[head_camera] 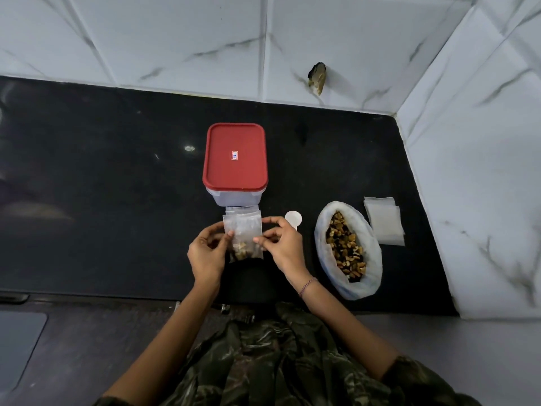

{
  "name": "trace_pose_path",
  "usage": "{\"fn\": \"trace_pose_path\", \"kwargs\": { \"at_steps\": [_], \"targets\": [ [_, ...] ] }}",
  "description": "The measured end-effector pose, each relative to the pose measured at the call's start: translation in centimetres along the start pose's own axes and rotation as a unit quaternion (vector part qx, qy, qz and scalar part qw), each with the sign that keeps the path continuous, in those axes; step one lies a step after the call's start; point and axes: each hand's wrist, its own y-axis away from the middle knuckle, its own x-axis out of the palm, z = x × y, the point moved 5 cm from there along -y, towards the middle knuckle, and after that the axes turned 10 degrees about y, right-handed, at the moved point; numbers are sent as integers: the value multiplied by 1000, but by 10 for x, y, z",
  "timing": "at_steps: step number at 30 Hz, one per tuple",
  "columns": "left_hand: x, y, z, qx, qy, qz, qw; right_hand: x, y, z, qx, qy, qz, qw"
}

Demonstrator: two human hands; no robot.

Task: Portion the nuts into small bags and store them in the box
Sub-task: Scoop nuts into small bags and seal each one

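Head view:
Small bag [243, 238]: clear, nuts at its bottom, held near the counter's [117, 171] front edge, just before the box.
Left hand [206, 254]: fingers pinching the bag's left edge.
Right hand [282, 247]: fingers pinching its right edge.
Box [235, 156]: red lid on, mid-counter.
Nut sack [347, 249]: open, toward the right edge.
Empty bags [383, 221]: stacked at the right edge.
Scoop [293, 218]: white, behind the right hand.

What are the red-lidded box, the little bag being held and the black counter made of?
The box looks like translucent plastic, its red lid matte plastic. The small bag seems thin clear plastic film: nuts show through it. The counter looks like polished black stone, given its glossy reflections, though laminate is possible.
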Motion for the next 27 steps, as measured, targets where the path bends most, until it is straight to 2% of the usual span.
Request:
{"fn": "trace_pose_path", "kwargs": {
  "at_steps": [4, 10, 13, 15, 17, 19, 24, 27],
  "targets": [
    [-2, -12, -1, 16, -49, -8, 999, 14, -12, 0, 0, 42, 2, 999],
    [3, -20, -2, 41, -59, 18, 997, 15, -13, -3, -4, 87, -53, 995],
    [0, -13, -6, 115, -94, 24, 989, 14, -13, -4, -5, 108, -67, 992],
    [0, -2, -9, 204, -176, 49, 962, 13, -11, 0, -33, 130, -83, 987],
    [5, 9, -8, 286, -281, 85, 912, 14, -5, 6, -113, 203, -111, 966],
    [9, 14, -1, 310, -355, 109, 875, 19, 5, 12, -194, 290, -125, 929],
    [13, 6, 6, 263, -411, 132, 863, 40, 20, 8, -326, 394, -77, 856],
    [15, 3, 5, 276, -431, 139, 848, 52, 13, -3, -311, 424, -21, 850]
  ]
}}
